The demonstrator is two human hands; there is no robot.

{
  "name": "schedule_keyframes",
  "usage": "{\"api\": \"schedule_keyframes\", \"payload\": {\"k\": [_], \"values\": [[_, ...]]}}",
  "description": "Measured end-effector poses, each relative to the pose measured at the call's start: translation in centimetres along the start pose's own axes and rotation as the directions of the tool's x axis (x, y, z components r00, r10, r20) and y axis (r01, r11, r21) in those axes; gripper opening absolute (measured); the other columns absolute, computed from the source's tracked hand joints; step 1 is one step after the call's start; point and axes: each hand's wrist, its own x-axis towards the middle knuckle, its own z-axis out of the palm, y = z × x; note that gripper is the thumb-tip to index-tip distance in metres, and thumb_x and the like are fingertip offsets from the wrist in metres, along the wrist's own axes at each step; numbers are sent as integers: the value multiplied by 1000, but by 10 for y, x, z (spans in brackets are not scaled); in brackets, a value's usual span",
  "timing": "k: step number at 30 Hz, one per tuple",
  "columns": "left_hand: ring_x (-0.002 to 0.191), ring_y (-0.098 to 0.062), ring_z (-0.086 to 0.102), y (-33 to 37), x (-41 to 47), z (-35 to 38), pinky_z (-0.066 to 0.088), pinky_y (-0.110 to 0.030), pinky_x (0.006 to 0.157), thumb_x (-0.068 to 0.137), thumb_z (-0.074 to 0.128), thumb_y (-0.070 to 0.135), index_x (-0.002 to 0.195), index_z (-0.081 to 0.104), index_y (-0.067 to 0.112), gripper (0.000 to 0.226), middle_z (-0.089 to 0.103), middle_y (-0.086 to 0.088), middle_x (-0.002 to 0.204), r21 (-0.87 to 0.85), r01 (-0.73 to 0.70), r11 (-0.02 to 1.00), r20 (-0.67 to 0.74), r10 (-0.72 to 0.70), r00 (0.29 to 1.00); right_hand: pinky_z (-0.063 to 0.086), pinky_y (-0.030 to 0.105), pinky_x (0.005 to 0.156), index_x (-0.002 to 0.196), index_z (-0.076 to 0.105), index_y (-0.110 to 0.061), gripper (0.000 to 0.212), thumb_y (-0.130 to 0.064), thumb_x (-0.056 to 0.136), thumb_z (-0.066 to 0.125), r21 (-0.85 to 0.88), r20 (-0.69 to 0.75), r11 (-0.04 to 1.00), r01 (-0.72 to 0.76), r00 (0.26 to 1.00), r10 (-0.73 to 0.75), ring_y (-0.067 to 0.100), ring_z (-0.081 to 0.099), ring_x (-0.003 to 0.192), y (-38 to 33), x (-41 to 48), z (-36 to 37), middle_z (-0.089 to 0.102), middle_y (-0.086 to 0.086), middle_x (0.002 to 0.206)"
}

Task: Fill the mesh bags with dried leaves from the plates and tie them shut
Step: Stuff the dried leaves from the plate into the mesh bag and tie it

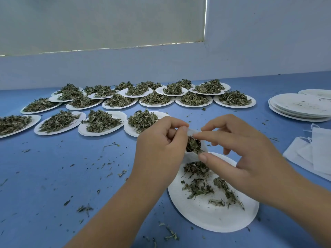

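A small white mesh bag hangs between both hands above a near white plate. Dried green leaves show inside the bag's open mouth. My left hand pinches the bag's left rim between thumb and fingers. My right hand pinches the right rim, with its thumb on the near edge. Loose dried leaves lie scattered on the near plate below the bag. The bag's lower part is hidden behind my hands.
Several white plates heaped with dried leaves fill the back of the blue table. A stack of empty plates sits at the far right. Flat empty mesh bags lie at the right edge. Leaf crumbs litter the table.
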Motion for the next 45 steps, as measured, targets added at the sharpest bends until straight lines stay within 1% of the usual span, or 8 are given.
{"api": "schedule_keyframes", "payload": {"k": [5,8,11,20,24,31,36,45], "values": [[45,-2,41,-1,0,1,33,-8,45,90,61,13,78,67,28,20,48,3,52,-1,-24,1000,14,24,1000,41,7,72,101,56,-49,19,-44,84,63,61,-92,987,-149,984,154,1,58,81,3,2,4,58,-24,93],[45,-3,40,0,-2,3,32,-7,46,91,61,12,80,67,26,19,47,3,52,46,-66,997,49,64,997,45,11,72,93,60,-44,22,-28,81,69,128,-111,972,-195,972,209,1,60,79,5,3,8,64,-21,85],[49,-3,42,-1,-3,4,35,-9,49,90,61,13,81,66,29,19,51,-3,60,89,-85,992,71,79,994,46,10,69,82,65,-37,24,-14,79,73,120,-141,978,-171,972,187,2,61,79,5,2,8,65,-16,75],[49,-3,43,-2,-2,3,35,-9,49,90,61,13,81,65,30,19,52,-3,60,94,-71,993,66,65,996,41,9,62,81,70,-26,13,-14,80,73,51,-226,999,-12,974,24,5,56,68,-1,1,6,61,-16,70],[48,-1,48,0,-3,3,34,-7,48,91,60,13,82,64,31,21,54,8,55,87,-65,994,78,59,995,36,5,66,86,75,-21,10,-17,82,67,-13,-123,999,45,991,-47,-6,51,71,-2,1,13,62,-16,78],[48,-1,45,1,1,-2,34,-9,47,90,61,14,82,69,25,16,57,0,61,30,-21,999,32,20,999,40,6,74,102,75,-27,21,-29,87,61,87,-2,990,114,993,-115,-1,62,92,2,0,-4,65,-18,111],[49,0,48,3,1,-3,35,-7,48,89,62,14,80,69,28,18,56,13,57,7,-1,1000,40,1,999,51,23,85,115,69,-33,30,-41,89,56,-57,175,979,195,967,-183,-6,55,112,5,-1,-5,56,-26,131],[48,4,48,7,-4,1,33,-5,47,87,64,13,77,69,30,20,51,19,50,26,-31,999,131,27,991,50,36,60,107,69,-31,39,-48,88,39,-263,310,947,185,946,-99,16,58,83,-5,0,11,61,-24,116]]}}
